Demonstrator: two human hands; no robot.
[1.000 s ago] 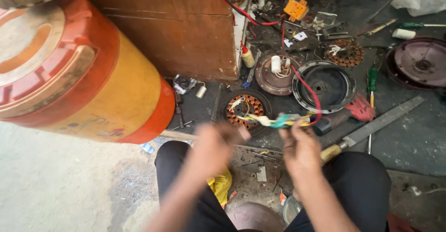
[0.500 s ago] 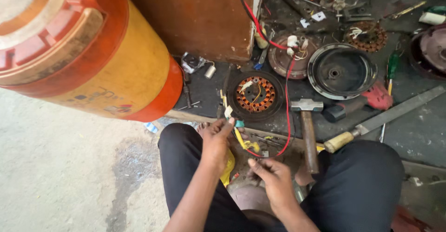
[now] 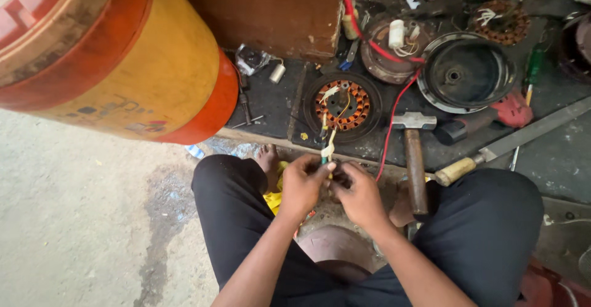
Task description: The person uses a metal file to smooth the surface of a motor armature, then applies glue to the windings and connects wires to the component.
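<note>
Both grips — thin, sleeved wires

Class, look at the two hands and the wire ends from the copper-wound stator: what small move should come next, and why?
Probably twist the wire ends together. Both the left hand and right hand pinch them side by side, and they run slack to the stator, so nothing needs repositioning.

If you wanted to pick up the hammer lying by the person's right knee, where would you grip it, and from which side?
Probably the wooden handle, taken from above around its middle. The hammer lies flat, metal head pointing away from the person, handle end towards the right knee. The red wire runs along its left, so coming from above or the right looks less likely to snag it.
</note>
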